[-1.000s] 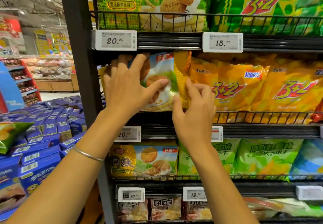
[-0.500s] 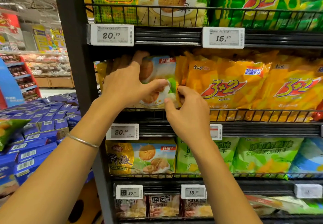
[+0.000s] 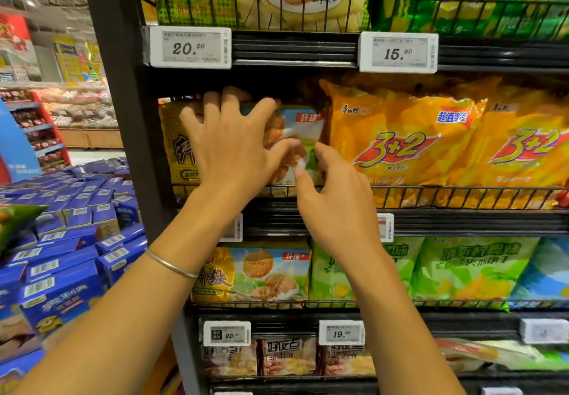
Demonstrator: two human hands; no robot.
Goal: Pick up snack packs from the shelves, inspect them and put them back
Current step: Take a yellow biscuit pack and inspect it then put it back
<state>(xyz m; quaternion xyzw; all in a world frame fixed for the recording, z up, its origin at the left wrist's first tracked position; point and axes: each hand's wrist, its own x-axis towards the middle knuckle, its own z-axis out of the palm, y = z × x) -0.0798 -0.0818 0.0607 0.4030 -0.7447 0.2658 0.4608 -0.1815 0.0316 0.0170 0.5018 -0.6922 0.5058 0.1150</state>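
Black wire-fronted shelf (image 3: 308, 55) of snacks, orange 3+2 bags (image 3: 397, 139) just right, yellow biscuit pack (image 3: 303, 131) upright at left end, left hand (image 3: 231, 145) spread flat against it, right hand (image 3: 335, 200) loosely curled, fingertips at its lower right edge, grip unclear.

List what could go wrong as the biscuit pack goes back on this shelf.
1. The left hand lies spread over the biscuit pack; pressing hard might crush the biscuits.
2. The right hand sits by the orange 3+2 pack, which crowds the slot and may get dragged.
3. The pack's bottom could catch on the wire rail.
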